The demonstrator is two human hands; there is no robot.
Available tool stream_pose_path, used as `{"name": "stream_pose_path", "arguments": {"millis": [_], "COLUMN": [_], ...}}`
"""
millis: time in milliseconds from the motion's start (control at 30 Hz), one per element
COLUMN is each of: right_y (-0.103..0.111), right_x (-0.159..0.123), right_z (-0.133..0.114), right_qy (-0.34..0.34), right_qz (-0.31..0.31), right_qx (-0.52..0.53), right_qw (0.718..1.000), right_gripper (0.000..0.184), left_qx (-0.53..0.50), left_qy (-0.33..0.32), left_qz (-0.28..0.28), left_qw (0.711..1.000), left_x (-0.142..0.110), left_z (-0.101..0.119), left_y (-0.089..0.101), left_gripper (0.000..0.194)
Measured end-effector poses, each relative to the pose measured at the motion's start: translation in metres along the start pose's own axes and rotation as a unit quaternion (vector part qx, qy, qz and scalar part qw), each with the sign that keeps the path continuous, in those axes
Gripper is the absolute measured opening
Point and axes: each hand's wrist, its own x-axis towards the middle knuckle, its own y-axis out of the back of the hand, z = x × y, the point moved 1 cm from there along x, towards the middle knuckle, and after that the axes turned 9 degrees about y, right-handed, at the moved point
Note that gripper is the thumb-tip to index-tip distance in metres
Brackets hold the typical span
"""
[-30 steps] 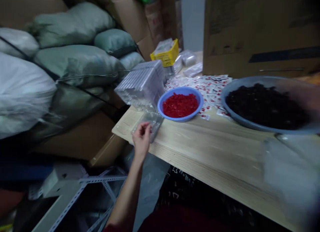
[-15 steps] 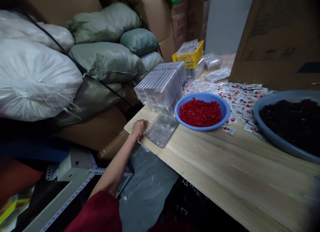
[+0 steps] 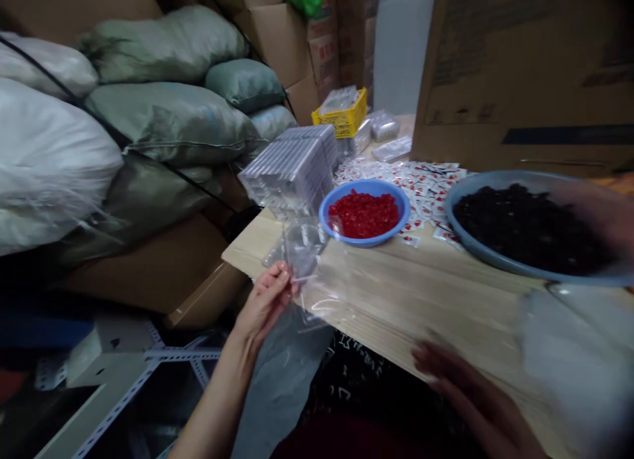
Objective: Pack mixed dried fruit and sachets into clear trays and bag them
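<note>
My left hand [image 3: 265, 299] is closed on a clear plastic tray [image 3: 317, 274], pinching its near corner and lifting it above the left end of the wooden table [image 3: 426, 294]. My right hand [image 3: 465, 393] is low at the table's near edge, blurred by motion, with its fingers stretched out and nothing visible in it. Behind the lifted tray stands a stack of clear plastic trays [image 3: 292, 172]. A blue bowl of red pieces [image 3: 364, 213] sits to the right of that stack.
A large grey basin of dark pieces [image 3: 529, 224] sits at the right. Small red-and-white sachets [image 3: 426, 178] lie scattered behind the bowls. A yellow basket [image 3: 341, 115] and cardboard boxes [image 3: 525, 76] stand at the back. Stuffed sacks [image 3: 163, 122] pile up on the left.
My left hand has picked the clear tray up off the table and drawn it toward me. My right hand has come into view at the table's near edge.
</note>
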Motion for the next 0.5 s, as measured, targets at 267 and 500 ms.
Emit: {"name": "stream_pose_path", "arguments": {"millis": [267,500], "right_y": [-0.016,-0.008], "right_x": [0.074,0.047], "right_z": [-0.014,0.007], "right_qy": [0.044,-0.012], "right_qz": [0.121,0.258], "right_qx": [0.150,0.201], "right_qw": [0.980,0.945], "right_gripper": [0.083,0.101], "left_qx": [-0.003,0.331], "left_qy": [0.218,-0.025], "left_qz": [-0.186,-0.198], "left_qw": [0.958,0.922], "left_x": [0.032,0.083], "left_z": [-0.080,-0.092], "left_y": [-0.073,-0.104], "left_gripper": [0.025,0.037]}}
